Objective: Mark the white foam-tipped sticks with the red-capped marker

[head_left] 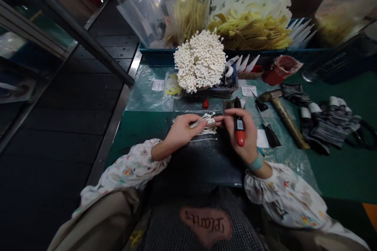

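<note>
My left hand (187,129) is closed around a small bunch of thin white stems with bead-like tips (207,118). Their tips point right, toward my other hand. A black marker with a red end (239,127) rests in my right hand (243,125), its black end pointing away from me. The fingertips of that hand reach to the tips of the bunch. Below, more loose white stems (206,130) lie on the dark work mat (203,164), partly covered by my hands. A small red cap (205,104) stands just beyond them.
A dense block of white-tipped stems (200,60) stands behind my hands. Further back, a blue-green tray (159,58) holds yellow and white cut pieces (253,27). To the right are a screwdriver (271,135), a hammer (287,117), grey gloves (330,123) and a red container (278,71).
</note>
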{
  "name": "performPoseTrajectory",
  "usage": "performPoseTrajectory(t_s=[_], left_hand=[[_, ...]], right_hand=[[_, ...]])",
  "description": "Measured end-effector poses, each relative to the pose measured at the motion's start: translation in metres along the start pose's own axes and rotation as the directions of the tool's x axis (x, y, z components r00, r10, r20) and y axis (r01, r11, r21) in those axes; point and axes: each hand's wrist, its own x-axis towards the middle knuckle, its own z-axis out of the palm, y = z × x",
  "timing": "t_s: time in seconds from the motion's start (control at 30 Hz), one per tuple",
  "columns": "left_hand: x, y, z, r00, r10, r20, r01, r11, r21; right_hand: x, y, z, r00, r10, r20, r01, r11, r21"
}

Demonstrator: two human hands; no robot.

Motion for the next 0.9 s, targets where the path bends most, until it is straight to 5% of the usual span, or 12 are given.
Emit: performPoseTrajectory(t_s=[0.1,0.23,0.4,0.7,0.8,0.9], left_hand=[[0.001,0.000,-0.007,0.999,-0.001,-0.033,0.002,0.999,0.034],[0.001,-0.001,-0.012,0.999,0.017,-0.038,-0.014,0.996,0.090],[0.001,-0.001,-0.008,0.999,0.033,-0.023,-0.030,0.990,0.139],[0.000,-0.002,-0.008,0.999,0.049,-0.012,-0.046,0.987,0.153],[0.000,-0.002,-0.009,0.999,0.035,-0.002,-0.034,0.992,0.122],[0.000,-0.001,-0.008,0.999,0.036,0.019,-0.039,0.989,0.144]], right_hand=[[-0.004,-0.001,-0.012,0.982,-0.187,-0.039,0.179,0.971,-0.161],[-0.007,-0.002,-0.022,0.872,-0.482,0.087,0.484,0.820,-0.305],[-0.005,-0.003,-0.016,0.803,-0.562,0.201,0.596,0.756,-0.269],[-0.005,0.002,-0.016,0.811,-0.550,0.201,0.585,0.758,-0.287],[-0.007,0.005,-0.016,0.897,-0.435,0.080,0.441,0.864,-0.243],[-0.004,0.006,-0.009,0.987,-0.157,0.029,0.159,0.983,-0.093]])
